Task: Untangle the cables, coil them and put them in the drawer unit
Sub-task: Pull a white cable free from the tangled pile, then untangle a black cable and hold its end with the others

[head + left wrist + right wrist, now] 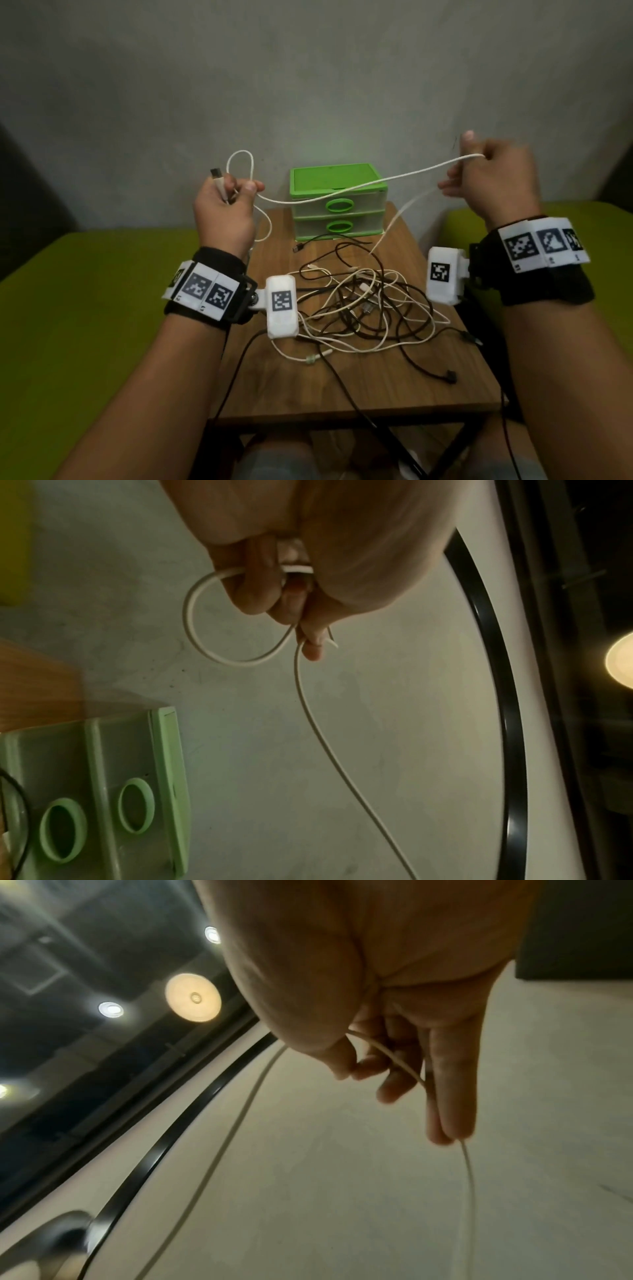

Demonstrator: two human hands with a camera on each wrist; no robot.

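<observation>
A white cable stretches in the air between both raised hands. My left hand grips its plug end and a small loop of it. My right hand, up at the right, pinches the cable between thumb and fingers; the free end trails down to the table. Under my hands a tangle of white and dark cables lies on the wooden table. The green drawer unit stands at the table's far edge, both drawers closed.
Yellow-green seat cushions flank the small table on both sides. A grey wall rises right behind the drawer unit. Dark cable ends lie near the table's front right; one dark cable drops over the front edge.
</observation>
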